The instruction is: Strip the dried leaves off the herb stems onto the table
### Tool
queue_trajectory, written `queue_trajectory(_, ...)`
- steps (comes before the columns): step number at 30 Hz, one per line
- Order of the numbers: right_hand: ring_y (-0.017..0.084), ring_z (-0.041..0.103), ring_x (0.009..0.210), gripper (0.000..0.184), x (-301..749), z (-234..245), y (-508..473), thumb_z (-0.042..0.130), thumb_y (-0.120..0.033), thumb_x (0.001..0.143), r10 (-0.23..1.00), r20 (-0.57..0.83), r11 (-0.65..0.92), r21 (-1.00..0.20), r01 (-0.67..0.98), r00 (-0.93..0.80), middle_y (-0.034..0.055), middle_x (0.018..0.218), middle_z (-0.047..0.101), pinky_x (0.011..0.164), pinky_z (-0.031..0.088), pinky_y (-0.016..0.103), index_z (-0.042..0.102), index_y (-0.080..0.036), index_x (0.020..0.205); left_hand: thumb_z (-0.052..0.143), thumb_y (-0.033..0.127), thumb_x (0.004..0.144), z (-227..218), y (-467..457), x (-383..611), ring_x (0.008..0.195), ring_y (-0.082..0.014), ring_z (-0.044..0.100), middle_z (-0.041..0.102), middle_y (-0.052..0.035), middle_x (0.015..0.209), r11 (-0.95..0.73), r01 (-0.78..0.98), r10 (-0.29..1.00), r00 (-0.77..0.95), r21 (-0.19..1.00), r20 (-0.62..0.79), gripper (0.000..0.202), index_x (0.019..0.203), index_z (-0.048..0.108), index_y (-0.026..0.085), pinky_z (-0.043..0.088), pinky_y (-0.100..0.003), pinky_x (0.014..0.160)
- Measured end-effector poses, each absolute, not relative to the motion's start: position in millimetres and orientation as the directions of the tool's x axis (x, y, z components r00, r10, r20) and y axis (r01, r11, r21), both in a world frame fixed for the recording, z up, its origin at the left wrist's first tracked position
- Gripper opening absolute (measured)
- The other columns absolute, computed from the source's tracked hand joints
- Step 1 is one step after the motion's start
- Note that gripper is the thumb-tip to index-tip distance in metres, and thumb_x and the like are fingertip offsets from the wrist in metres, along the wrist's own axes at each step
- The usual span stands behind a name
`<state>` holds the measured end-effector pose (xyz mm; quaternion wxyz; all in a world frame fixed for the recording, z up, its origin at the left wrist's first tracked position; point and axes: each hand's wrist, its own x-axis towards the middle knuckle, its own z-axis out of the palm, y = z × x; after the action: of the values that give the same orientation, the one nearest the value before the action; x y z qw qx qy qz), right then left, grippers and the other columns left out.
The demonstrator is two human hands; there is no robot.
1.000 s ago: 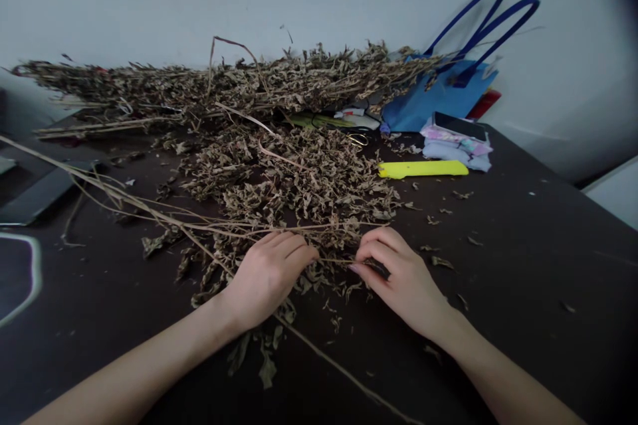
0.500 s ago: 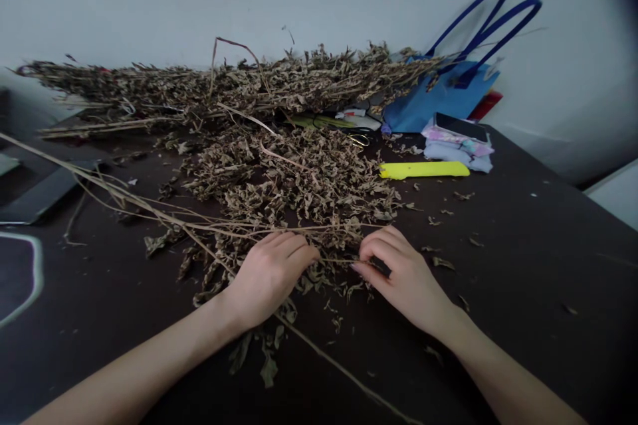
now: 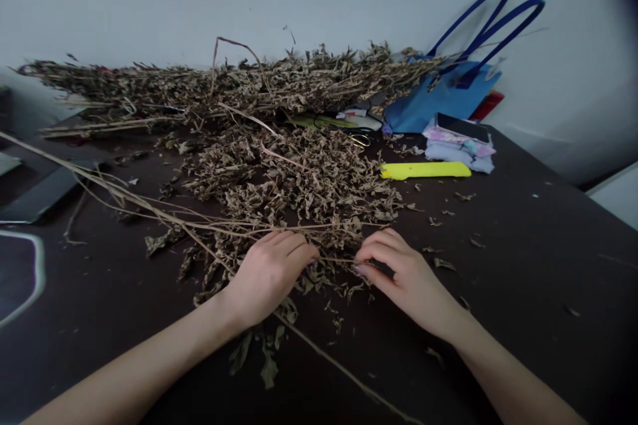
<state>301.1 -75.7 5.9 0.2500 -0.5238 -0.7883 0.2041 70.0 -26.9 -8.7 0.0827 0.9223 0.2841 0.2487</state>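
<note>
A long, dry, branching plant stem (image 3: pixel 164 214) runs in from the left edge across the dark table. My left hand (image 3: pixel 274 269) is closed around its branches, palm down. Between my two hands stretches one thin twig of it (image 3: pixel 336 259). My right hand (image 3: pixel 399 272) pinches that twig between thumb and fingertips. Another branch (image 3: pixel 339 366) passes under my left hand toward the lower right. Beneath and behind both hands lies a loose heap of dried, curled leaves (image 3: pixel 289 179). A few larger leaves (image 3: pixel 268 362) hang below my left wrist.
Along the wall lies a long bundle of dried leafy stalks (image 3: pixel 249 83). At the right back are a blue bag (image 3: pixel 438 103), a phone (image 3: pixel 462 126) on folded cloth, a yellow cutter-like object (image 3: pixel 426 170) and scissors handles (image 3: pixel 359 140). A dark flat object (image 3: pixel 44 196) lies left.
My right thumb and fingertips have drawn closer together on the thin twig. My left hand and the stem have stayed almost still.
</note>
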Motion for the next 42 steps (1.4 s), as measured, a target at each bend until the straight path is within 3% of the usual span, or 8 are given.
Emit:
queue_trajectory(2, 0.018, 0.053, 0.086, 0.009, 305, 9, -75, 0.051, -0.024, 0.087, 0.935, 0.092, 0.314, -0.659, 0.683, -0.342, 0.0035, 0.089, 0.056, 0.076, 0.044, 0.032, 0.059, -0.023, 0.086, 0.047, 0.012, 0.087, -9, -27, 70, 0.076, -0.0163, 0.054, 0.059, -0.0039, 0.08, -0.825, 0.486, 0.565, 0.718, 0.287, 0.408, 0.012, 0.092, 0.058, 0.016, 0.045, -0.031, 0.073)
queue_trajectory(5, 0.016, 0.054, 0.084, 0.024, 310, 15, -74, 0.039, -0.033, 0.093, 0.924, -0.022, 0.232, -0.763, 0.603, -0.383, 0.0042, 0.093, 0.055, 0.077, 0.045, 0.03, 0.062, -0.024, 0.091, 0.047, 0.012, 0.086, -9, -27, 70, 0.076, -0.0163, 0.055, 0.059, -0.0039, 0.08, -0.831, 0.484, 0.557, 0.721, 0.275, 0.412, 0.012, 0.091, 0.058, 0.015, 0.045, -0.031, 0.073)
queue_trajectory(10, 0.016, 0.054, 0.086, 0.033, 317, 19, -67, 0.035, -0.038, 0.094, 0.875, -0.13, 0.148, -0.845, 0.513, -0.466, 0.0046, 0.093, 0.052, 0.08, 0.041, 0.029, 0.064, -0.021, 0.092, 0.044, 0.011, 0.087, -8, -27, 70, 0.076, -0.0159, 0.055, 0.06, -0.0041, 0.08, -0.832, 0.476, 0.555, 0.715, 0.286, 0.425, 0.015, 0.091, 0.058, 0.016, 0.045, -0.03, 0.072)
queue_trajectory(26, 0.015, 0.054, 0.084, 0.031, 327, 10, -59, 0.035, -0.033, 0.095, 0.807, -0.121, 0.163, -0.895, 0.415, -0.578, 0.0046, 0.093, 0.055, 0.077, 0.042, 0.03, 0.063, -0.02, 0.095, 0.046, 0.012, 0.087, -9, -28, 68, 0.076, -0.0163, 0.055, 0.059, -0.0036, 0.08, -0.836, 0.463, 0.548, 0.728, 0.294, 0.413, 0.013, 0.093, 0.057, 0.016, 0.045, -0.031, 0.072)
queue_trajectory(34, 0.013, 0.055, 0.08, 0.018, 321, 11, -64, 0.046, -0.032, 0.09, 0.872, -0.113, 0.169, -0.844, 0.51, -0.476, 0.0037, 0.095, 0.055, 0.071, 0.045, 0.027, 0.058, -0.022, 0.099, 0.046, 0.013, 0.088, -11, -27, 68, 0.079, -0.0171, 0.054, 0.059, -0.0032, 0.084, -0.823, 0.487, 0.566, 0.745, 0.293, 0.353, 0.013, 0.095, 0.057, 0.017, 0.044, -0.032, 0.075)
queue_trajectory(38, 0.013, 0.054, 0.078, 0.009, 313, 11, -69, 0.05, -0.02, 0.086, 0.921, -0.028, 0.232, -0.762, 0.605, -0.388, 0.0018, 0.094, 0.054, 0.071, 0.045, 0.027, 0.055, -0.023, 0.092, 0.045, 0.013, 0.088, -10, -26, 68, 0.079, -0.0167, 0.055, 0.059, -0.0034, 0.083, -0.823, 0.493, 0.567, 0.747, 0.283, 0.346, 0.014, 0.094, 0.057, 0.017, 0.044, -0.031, 0.074)
queue_trajectory(42, 0.014, 0.053, 0.086, 0.012, 308, 10, -73, 0.049, -0.013, 0.084, 0.925, 0.091, 0.334, -0.656, 0.677, -0.369, 0.0026, 0.095, 0.053, 0.079, 0.043, 0.03, 0.055, -0.022, 0.088, 0.047, 0.013, 0.087, -10, -26, 69, 0.079, -0.0169, 0.055, 0.059, -0.0033, 0.082, -0.82, 0.501, 0.571, 0.74, 0.275, 0.355, 0.013, 0.093, 0.058, 0.017, 0.045, -0.031, 0.074)
